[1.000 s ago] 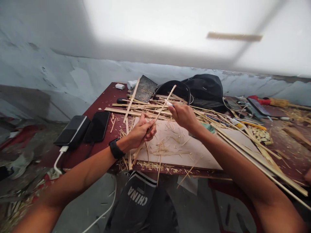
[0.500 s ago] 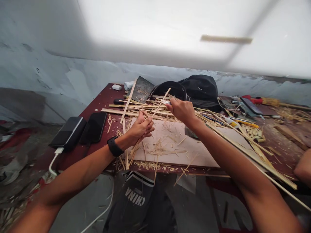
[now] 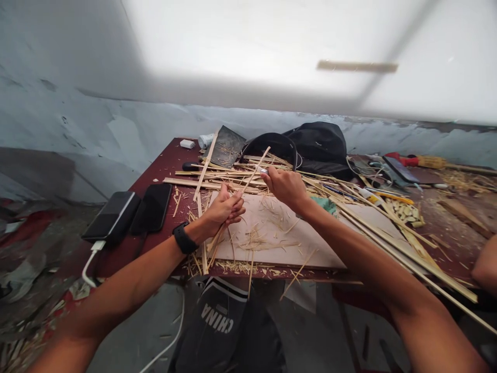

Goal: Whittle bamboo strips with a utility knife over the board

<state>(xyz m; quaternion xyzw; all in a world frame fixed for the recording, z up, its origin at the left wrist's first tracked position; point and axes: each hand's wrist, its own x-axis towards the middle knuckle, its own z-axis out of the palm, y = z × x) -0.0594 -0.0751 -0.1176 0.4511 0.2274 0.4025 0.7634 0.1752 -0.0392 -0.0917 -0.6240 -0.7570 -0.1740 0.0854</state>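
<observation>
The left hand is folded around a thin strip; the right hand grips a small tool. The strip is pale, slanting upward.

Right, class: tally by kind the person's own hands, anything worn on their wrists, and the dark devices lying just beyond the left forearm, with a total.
Left hand and right hand: 2
Black wristwatch: 1
Smartphone: 1
Power bank: 1
Total: 5
</observation>
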